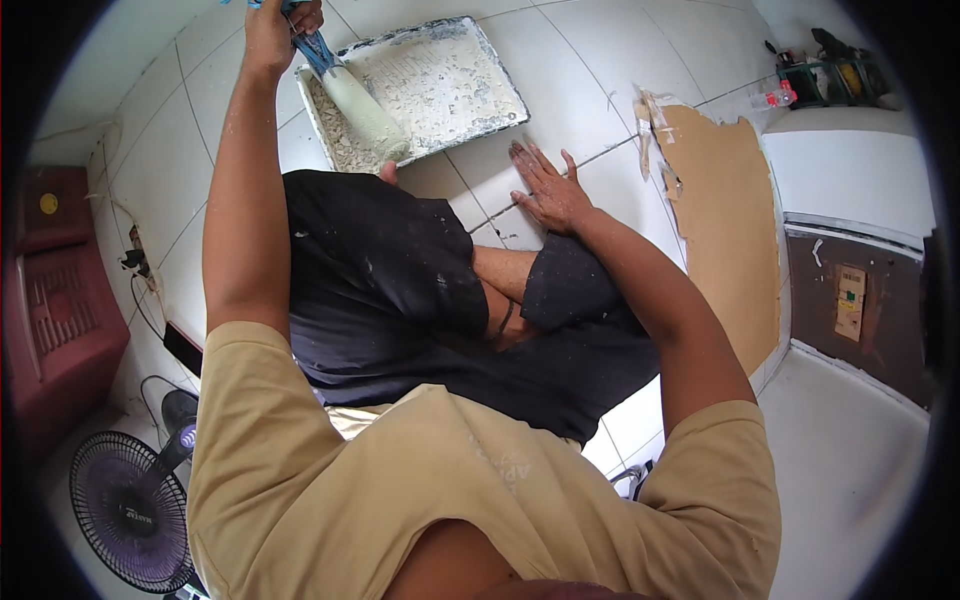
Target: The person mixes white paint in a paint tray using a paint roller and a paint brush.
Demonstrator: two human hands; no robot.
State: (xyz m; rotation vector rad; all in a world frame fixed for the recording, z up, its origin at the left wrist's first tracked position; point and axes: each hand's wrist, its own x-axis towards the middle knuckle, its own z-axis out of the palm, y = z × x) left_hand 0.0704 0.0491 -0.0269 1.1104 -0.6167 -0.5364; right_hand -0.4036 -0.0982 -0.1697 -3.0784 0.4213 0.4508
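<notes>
My left hand (268,38) is wrapped around the blue handle of a paint roller (362,108) at the top left. The pale greenish-white roller sleeve rests in a paint tray (512,85), along its left side. Whitish, lumpy paint or compound coats the tray, and its rim is stained dark. My right hand (548,190) lies flat on the white tiled floor, fingers spread and holding nothing, just below and right of the tray. Pale specks dot both arms. The top of my left hand is cut off by the frame edge.
I sit cross-legged, my dark shorts (385,270) close to the tray. A torn cardboard sheet (730,220) lies on the right, a brush (643,138) at its edge. A fan (130,510) and a maroon plastic chair (65,290) stand left. A bottle (775,97) is top right.
</notes>
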